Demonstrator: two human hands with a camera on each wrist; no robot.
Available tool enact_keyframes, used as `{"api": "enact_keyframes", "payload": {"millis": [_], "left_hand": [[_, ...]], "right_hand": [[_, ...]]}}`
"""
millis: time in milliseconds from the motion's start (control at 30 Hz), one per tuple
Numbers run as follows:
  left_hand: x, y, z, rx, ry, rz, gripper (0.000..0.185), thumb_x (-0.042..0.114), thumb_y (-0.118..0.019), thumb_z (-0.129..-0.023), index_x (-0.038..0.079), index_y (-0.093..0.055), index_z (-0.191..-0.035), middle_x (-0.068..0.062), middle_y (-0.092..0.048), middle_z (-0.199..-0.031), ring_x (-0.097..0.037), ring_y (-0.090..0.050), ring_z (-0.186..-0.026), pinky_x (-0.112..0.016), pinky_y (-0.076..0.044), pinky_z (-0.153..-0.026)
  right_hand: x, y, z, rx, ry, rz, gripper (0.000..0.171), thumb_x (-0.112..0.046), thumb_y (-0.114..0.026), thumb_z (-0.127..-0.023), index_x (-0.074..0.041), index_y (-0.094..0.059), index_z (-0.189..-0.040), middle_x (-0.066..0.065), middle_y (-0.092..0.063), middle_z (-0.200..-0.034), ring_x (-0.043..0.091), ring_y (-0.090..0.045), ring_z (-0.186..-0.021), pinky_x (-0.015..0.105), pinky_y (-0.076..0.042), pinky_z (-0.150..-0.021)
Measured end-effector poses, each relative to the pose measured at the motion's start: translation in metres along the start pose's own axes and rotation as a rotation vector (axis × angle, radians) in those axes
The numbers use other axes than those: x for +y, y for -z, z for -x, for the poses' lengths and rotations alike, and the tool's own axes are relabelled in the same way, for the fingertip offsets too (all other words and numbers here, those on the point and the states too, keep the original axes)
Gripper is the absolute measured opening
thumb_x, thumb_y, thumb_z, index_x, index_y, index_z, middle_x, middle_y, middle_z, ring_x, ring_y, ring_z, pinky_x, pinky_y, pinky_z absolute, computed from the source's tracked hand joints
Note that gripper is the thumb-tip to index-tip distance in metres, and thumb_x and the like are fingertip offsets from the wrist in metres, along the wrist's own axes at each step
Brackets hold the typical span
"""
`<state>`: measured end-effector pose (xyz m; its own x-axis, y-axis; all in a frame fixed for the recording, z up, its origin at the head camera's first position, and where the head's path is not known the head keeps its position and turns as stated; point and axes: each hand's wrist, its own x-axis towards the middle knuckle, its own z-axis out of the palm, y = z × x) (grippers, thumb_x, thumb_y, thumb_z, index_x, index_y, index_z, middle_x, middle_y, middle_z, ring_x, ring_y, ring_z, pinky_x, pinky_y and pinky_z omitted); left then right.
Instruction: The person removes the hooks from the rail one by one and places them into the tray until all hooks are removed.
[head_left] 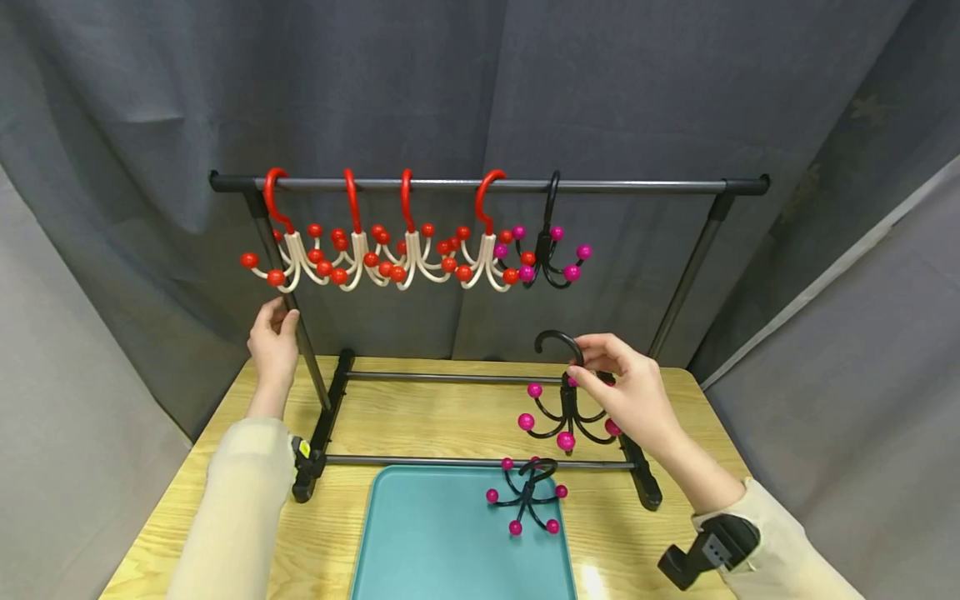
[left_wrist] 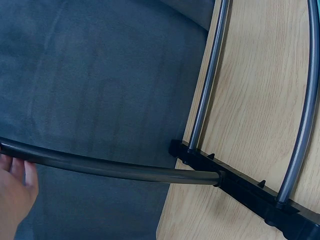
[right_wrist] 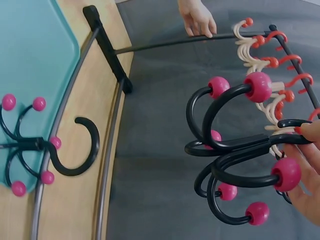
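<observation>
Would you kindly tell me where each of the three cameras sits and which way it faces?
Head: worn on the head, looking forward and down at the rack, teal tray and table; both hands and sleeves show.
Left wrist: beside the left hand, looking down the rack's left post to its base; only fingers show.
Right wrist: by the right hand, looking at the black hook hanger it holds; fingertips show.
Shared: head and right wrist views both show the spare hanger on the tray.

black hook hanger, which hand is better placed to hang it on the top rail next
Right. The right hand already grips the black hook hanger, below the top rail beside the hung black one. The left hand holds the rack's left post.
</observation>
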<state>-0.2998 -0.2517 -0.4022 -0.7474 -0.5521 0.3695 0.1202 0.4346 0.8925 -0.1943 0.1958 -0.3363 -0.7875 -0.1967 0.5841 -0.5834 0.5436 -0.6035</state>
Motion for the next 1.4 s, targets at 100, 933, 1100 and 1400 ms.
{"api": "enact_keyframes", "payload": {"millis": [100,933,1100,1400], "left_hand": [[0.000,0.000,0.000,-0.001,-0.001,-0.002,0.035,0.022,-0.053,-0.092,0.010,-0.053,-0.125,-0.015,-0.059,-0.113,-0.026,-0.056,-0.104,-0.037,-0.042,-0.087],[-0.002,-0.002,-0.002,0.019,0.006,0.001,0.034,0.022,-0.055,-0.091,0.011,-0.054,-0.123,-0.014,-0.060,-0.110,-0.023,-0.056,-0.102,-0.032,-0.043,-0.085],[-0.003,-0.001,-0.003,0.016,-0.002,-0.002,0.034,0.022,-0.055,-0.091,0.010,-0.054,-0.123,-0.015,-0.060,-0.111,-0.025,-0.056,-0.103,-0.036,-0.043,-0.087],[-0.004,-0.002,-0.003,0.020,0.004,-0.003,0.033,0.022,-0.055,-0.091,0.010,-0.055,-0.122,-0.015,-0.060,-0.111,-0.025,-0.057,-0.102,-0.036,-0.043,-0.086]], "right_hand": [[0.000,-0.008,0.003,-0.013,-0.011,-0.023,0.028,-0.012,-0.070,-0.078,-0.009,-0.061,-0.105,0.001,-0.065,-0.085,0.006,-0.062,-0.075,0.015,-0.048,-0.071],[-0.004,-0.057,0.016,-0.108,-0.110,-0.041,0.015,-0.023,-0.069,-0.081,-0.017,-0.063,-0.093,-0.008,-0.065,-0.082,0.007,-0.063,-0.077,0.026,-0.049,-0.065],[-0.008,-0.069,0.015,-0.154,-0.084,-0.060,0.014,-0.022,-0.071,-0.079,-0.018,-0.063,-0.089,-0.009,-0.064,-0.084,0.005,-0.062,-0.075,0.028,-0.051,-0.065],[-0.008,-0.090,0.019,-0.239,-0.030,-0.075,0.010,-0.017,-0.069,-0.080,-0.016,-0.064,-0.089,-0.009,-0.062,-0.084,0.003,-0.058,-0.072,0.024,-0.050,-0.065]]}}
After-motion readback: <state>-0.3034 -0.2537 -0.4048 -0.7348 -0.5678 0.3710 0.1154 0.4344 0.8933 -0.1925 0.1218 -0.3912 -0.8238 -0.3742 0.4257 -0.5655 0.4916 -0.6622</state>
